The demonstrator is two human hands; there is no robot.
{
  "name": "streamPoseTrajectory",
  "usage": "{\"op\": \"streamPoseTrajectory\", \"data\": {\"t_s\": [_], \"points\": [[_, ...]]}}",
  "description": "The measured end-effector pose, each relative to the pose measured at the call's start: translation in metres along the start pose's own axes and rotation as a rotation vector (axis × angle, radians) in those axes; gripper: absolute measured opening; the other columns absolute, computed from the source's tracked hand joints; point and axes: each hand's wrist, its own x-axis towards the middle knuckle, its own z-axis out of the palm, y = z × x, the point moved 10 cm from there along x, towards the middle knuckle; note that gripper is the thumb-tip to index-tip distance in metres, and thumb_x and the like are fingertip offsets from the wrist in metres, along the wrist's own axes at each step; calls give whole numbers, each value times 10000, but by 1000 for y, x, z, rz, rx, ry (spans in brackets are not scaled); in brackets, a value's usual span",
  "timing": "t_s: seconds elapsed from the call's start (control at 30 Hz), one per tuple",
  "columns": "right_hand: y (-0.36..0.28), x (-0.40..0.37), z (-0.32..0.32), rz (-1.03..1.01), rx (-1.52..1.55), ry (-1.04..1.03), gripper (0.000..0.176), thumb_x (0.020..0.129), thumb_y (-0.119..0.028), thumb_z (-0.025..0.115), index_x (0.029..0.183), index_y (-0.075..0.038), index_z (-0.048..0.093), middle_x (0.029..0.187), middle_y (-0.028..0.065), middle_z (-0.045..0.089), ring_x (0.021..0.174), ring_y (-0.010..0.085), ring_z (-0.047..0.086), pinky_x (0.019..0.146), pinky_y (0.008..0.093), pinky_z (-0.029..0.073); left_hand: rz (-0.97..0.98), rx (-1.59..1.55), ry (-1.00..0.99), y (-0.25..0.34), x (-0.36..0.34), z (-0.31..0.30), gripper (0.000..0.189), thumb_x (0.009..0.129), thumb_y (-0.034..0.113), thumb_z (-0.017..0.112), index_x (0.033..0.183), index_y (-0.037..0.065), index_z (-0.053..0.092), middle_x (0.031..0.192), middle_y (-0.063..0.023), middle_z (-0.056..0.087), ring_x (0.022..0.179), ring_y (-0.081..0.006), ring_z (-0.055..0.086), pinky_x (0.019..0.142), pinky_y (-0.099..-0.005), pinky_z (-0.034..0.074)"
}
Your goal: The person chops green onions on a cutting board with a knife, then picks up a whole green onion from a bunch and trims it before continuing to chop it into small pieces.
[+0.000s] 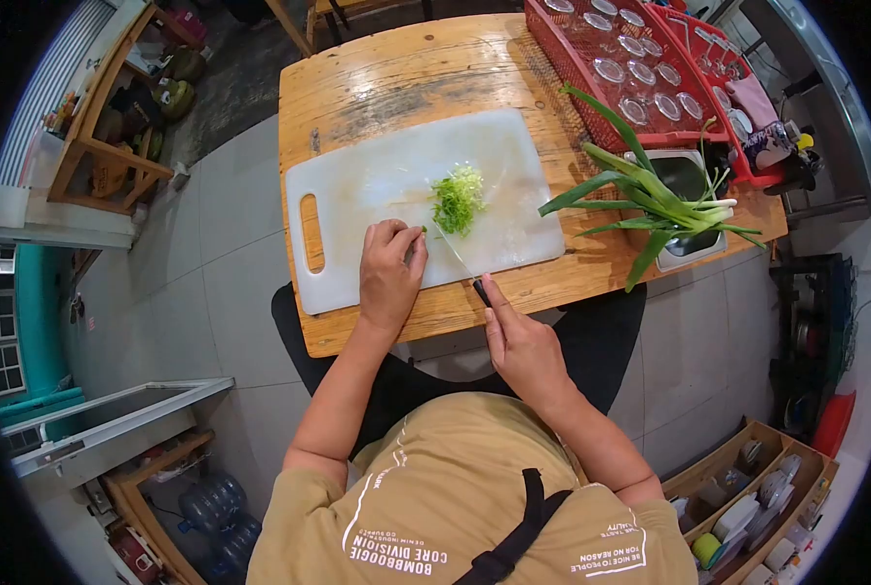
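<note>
Two hands at work over the board: my right hand (531,356) is wrapped round the black handle of the knife (461,260), forefinger laid along it, the blade angled away from me. My left hand (391,273) is curled, its fingertips closed on a small green stub (424,229) just beside the blade's tip; how much of it lies under the fingers I can't tell.

Just beyond the tip sits the pile of chopped greens (459,202), pale at the far side, deeper green nearer me, right of the middle of the white cutting board (377,161). So I'd call this slicing, with the held stub near its end. The next move calls for fingertips tucked back, the stub held firm and a short, controlled cut.

Out to my right, the long leafy stalks (650,190) lie uncut across a metal container (674,263), well apart from the blade; more slicing there would need a fresh stalk brought over. Past them, at the far corner of the wooden table (406,58), stands a red crate (556,76) of clear glasses (640,71), well out of the knife's way.
</note>
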Motion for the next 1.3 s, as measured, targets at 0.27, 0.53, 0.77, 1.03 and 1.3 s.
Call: {"op": "streamPoseTrajectory", "data": {"t_s": [0.27, 0.53, 0.77, 1.03, 1.3], "points": [[-13, -1, 3, -33, 70, -29, 597, 1127, -205, 646, 1702, -147, 498, 848, 175, 743, 695, 373, 731, 630, 498, 595, 36, 39, -17, 0, 0, 2, 119, 928, 9, 800, 1041, -28, 800, 1048, -139, 718, 1017, -345, 669, 908, -445, 570], [-12, 0, 8, -17, 10, -71, 604, 1128, -210, 641, 1708, -148, 487, 790, 161, 731, 643, 356, 720, 604, 493, 592, 93, 108, -44, 5, 3, 3, 128, 904, -10, 808, 1030, -35, 805, 1066, -153, 742, 1028, -354, 693, 918, -444, 590], [-13, 10, 20, -45, -52, -58, 609, 1121, -214, 649, 1702, -130, 489, 730, 157, 713, 607, 345, 713, 576, 478, 584, 105, 116, -101, 7, 6, 6, 120, 915, -16, 801, 1033, -37, 804, 1092, -166, 752, 1057, -359, 698, 930, -447, 591], [-10, -3, 25, -61, -173, -31, 666, 1108, -236, 672, 1737, -176, 460, 677, 108, 652, 566, 311, 683, 558, 454, 579, 45, 38, -60, -1, 2, 4, 97, 950, 2, 790, 1040, -33, 801, 1070, -155, 734, 1047, -359, 680, 938, -451, 574], [-4, -2, 9, -53, -119, 22, 625, 1108, -229, 682, 1708, -176, 512, 724, 136, 662, 600, 331, 690, 575, 465, 585, -7, -17, -49, -8, 2, 2, 78, 959, 9, 790, 1027, -29, 793, 1056, -152, 721, 1032, -357, 667, 927, -451, 562]]}}
